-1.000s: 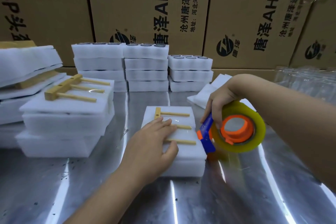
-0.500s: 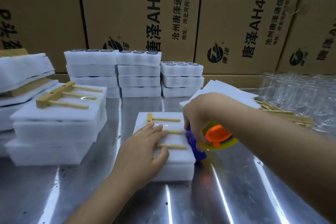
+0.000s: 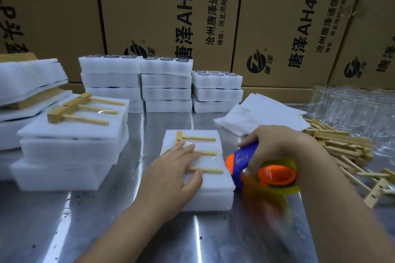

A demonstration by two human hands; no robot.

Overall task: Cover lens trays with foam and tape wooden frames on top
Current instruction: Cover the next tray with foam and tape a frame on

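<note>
Closest to me, the steel table (image 3: 53, 226) shines under the light, and both forearms reach out across it. The left hand (image 3: 171, 175) lies flat on the foam-covered tray (image 3: 214, 188) in the middle of the table, fingers straight and a little apart, pressing down on the wooden frame (image 3: 201, 139) that lies on top of the foam. Just to the right of the tray, the right hand (image 3: 275, 145) has its fingers curled tight round the blue and orange tape dispenser (image 3: 245, 162), whose yellowish tape roll (image 3: 277, 188) is blurred, low beside the tray's right edge. To the left stands a foam stack (image 3: 70, 149) with a second frame (image 3: 70, 109) on top. Off to the right lies a loose pile of frames (image 3: 342, 145), with foam sheets (image 3: 267, 113) behind the right hand. Further back, three stacks of lens trays (image 3: 166, 83) stand in a row in front of a wall of printed cardboard boxes (image 3: 171, 17).
</note>
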